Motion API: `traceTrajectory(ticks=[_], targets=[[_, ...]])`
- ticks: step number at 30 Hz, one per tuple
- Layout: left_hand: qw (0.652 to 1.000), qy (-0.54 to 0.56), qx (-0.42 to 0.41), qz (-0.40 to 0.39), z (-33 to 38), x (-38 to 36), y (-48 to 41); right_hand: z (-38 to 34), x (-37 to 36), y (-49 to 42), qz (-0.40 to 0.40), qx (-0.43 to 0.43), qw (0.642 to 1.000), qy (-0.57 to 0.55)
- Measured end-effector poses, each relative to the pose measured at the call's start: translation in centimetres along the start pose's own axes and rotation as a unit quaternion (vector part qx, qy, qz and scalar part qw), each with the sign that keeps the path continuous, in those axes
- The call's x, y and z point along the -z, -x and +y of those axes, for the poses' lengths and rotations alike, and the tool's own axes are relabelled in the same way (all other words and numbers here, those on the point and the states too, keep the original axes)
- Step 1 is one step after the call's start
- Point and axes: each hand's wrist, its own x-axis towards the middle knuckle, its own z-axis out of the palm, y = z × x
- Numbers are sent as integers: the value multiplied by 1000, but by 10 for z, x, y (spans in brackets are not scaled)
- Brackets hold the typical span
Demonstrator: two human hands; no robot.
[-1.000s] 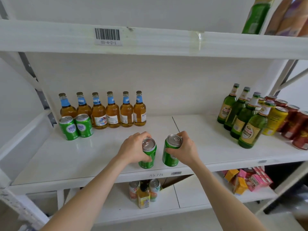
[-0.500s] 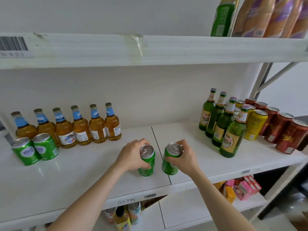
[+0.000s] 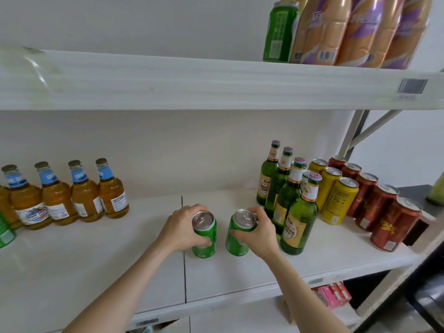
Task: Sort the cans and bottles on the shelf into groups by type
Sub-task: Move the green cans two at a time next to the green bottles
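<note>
Carried nearer the green bottles (image 3: 298, 212) than a second ago, the right can (image 3: 236, 240) now stands just beside the nearest of them, with the left can (image 3: 204, 242) a little farther off. The left hand (image 3: 180, 230) has its fingers (image 3: 189, 210) curled round the left can's upper wall, thumb across the front; the right hand (image 3: 260, 233) wraps the right can likewise, just below the rim. Whether either base touches the shelf (image 3: 96, 260) I cannot tell. Such cans are likely stiff if full, but smooth and slippery, so a grip round the body is safer than the rim. A matching green can (image 3: 4, 233) sits well apart from the green bottles, beyond the amber bottles (image 3: 84, 195).
</note>
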Motion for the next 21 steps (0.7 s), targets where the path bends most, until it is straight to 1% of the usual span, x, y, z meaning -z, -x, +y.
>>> traceTrajectory(ticks=[5, 9, 15, 21], targets=[[1000, 10, 15, 24, 25, -29, -18, 18, 30, -28, -22, 16, 1000, -8], [999, 5, 22, 40, 37, -44, -31, 28, 38, -49, -30, 27, 999, -22], [999, -8, 28, 40, 33, -53, -54, 40, 23, -81, -47, 7, 997, -66], [999, -18, 27, 44, 16, -55, -84, 50, -2, -112, -29, 0, 996, -83]])
